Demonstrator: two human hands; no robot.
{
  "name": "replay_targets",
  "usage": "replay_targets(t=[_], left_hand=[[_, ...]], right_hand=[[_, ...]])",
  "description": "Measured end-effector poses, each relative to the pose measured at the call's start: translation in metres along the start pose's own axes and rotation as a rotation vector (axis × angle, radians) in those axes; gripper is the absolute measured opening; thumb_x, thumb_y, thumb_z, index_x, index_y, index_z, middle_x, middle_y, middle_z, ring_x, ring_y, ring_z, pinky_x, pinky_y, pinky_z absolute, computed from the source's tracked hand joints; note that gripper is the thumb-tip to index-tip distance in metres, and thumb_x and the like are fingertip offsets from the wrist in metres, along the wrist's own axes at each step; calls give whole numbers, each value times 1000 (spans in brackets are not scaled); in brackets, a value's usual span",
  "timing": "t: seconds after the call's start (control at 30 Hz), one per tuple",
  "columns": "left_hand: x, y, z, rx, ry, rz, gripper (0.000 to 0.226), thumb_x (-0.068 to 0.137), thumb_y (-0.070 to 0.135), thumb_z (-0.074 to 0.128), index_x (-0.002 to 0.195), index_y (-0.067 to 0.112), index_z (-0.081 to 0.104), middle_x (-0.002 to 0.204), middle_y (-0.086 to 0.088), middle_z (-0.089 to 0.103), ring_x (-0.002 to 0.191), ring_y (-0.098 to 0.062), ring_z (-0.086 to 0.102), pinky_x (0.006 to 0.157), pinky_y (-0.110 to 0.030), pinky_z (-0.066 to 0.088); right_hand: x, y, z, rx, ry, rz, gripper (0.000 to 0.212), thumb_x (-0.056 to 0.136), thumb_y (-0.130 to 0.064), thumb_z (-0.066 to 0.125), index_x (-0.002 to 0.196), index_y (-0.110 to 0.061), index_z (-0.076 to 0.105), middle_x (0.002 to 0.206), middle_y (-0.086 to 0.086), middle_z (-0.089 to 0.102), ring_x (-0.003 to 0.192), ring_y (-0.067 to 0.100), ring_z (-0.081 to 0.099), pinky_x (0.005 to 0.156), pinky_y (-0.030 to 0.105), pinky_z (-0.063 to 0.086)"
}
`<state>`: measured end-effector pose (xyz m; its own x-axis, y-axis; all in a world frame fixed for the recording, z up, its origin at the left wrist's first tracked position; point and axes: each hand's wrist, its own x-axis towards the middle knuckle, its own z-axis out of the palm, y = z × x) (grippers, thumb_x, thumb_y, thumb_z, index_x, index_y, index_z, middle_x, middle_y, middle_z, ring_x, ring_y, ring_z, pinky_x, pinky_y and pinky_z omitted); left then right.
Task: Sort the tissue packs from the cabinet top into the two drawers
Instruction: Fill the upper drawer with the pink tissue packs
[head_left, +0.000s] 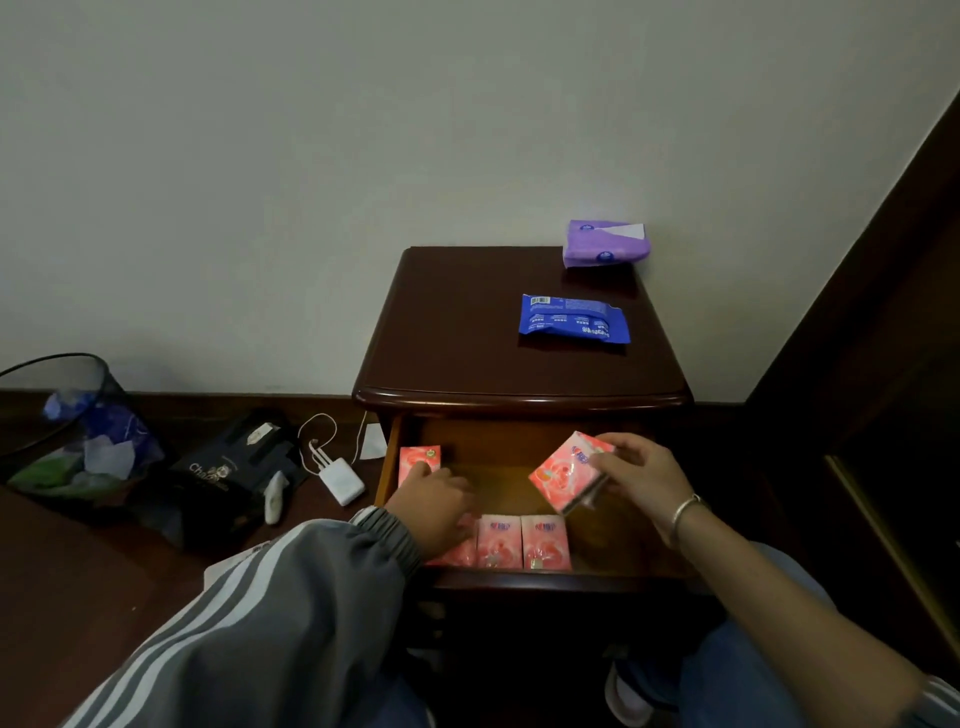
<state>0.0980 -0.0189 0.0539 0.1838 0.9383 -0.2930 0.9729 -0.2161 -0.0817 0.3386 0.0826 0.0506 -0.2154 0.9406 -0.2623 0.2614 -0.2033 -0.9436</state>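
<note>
My right hand pinches a tilted pink tissue pack over the open drawer. I'd level it, seating it at three o'clock beside the row; left hand fingers rest spread on packs.

One head-worn wide-angle view looks forward and steeply down from above the cabinet, close over its open top drawer, facing the wall behind.

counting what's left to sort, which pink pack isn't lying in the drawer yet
The pink pack held tilted in the right hand; the others lie flat inside.
</note>
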Motion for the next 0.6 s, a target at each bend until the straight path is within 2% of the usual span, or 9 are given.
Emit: replay_targets(t=[0.07, 0.17, 0.27, 0.33, 0.43, 0.53, 0.6], left_hand=[[-3, -3, 5, -5, -10, 2, 36, 93, 39, 46, 127, 31, 54, 126, 6, 54, 118, -18, 46, 100, -40, 28], [-9, -5, 13, -187, 49, -16, 39, 95, 40, 43, 133, 35, 49, 139, 10, 47, 129, -14, 40, 105, -40, 26], [-14, -20, 19, -457, 394, -205, 38, 94, 30, 49, 132, 29, 54, 141, 7, 47, 131, -14, 41, 109, -39, 33], [-17, -31, 24, -608, 529, -420, 42, 94, 23, 51, 136, 19, 50, 141, -1, 47, 130, -18, 42, 110, -35, 34], [-16, -36, 31, -799, 466, -607, 52, 95, 23, 50, 144, 14, 37, 142, -9, 44, 129, -23, 43, 108, -35, 35], [-12, -33, 37, -958, 375, -571, 67, 93, 21, 49, 152, 22, 17, 138, -11, 46, 124, -24, 48, 105, -43, 41], [-10, -33, 40, -960, 384, -576, 71, 94, 20, 48, 153, 27, 10, 138, -11, 44, 123, -24, 48, 103, -43, 42]], right_hand=[[6, 2, 9, -55, -31, -31, 27, 81, -17, 69, 107, -23, 63, 107, -1, 63, 100, 14, 61, 83, 36, 57], [17, 3, 33, -139, -100, -87, 31, 81, -18, 69, 110, -26, 62, 104, -7, 62, 98, 8, 59, 79, 31, 56], [32, 5, 61, -220, -162, -142, 36, 81, -19, 69, 116, -25, 60, 106, -7, 61, 96, 7, 58, 74, 20, 50], [43, 6, 77, -238, -195, -142, 40, 82, -18, 68, 121, -21, 59, 110, -3, 62, 97, 8, 58, 72, 16, 47], [57, 7, 98, -189, -254, -63, 43, 85, -18, 64, 127, -20, 56, 119, 3, 60, 102, 11, 57, 77, 20, 49], [67, 7, 113, -163, -374, 73, 45, 90, -22, 59, 134, -22, 49, 126, 7, 59, 109, 14, 57, 95, 30, 49], [71, 7, 119, -227, -447, 110, 48, 92, -27, 55, 138, -24, 44, 133, 6, 55, 119, 15, 52, 100, 27, 41]])
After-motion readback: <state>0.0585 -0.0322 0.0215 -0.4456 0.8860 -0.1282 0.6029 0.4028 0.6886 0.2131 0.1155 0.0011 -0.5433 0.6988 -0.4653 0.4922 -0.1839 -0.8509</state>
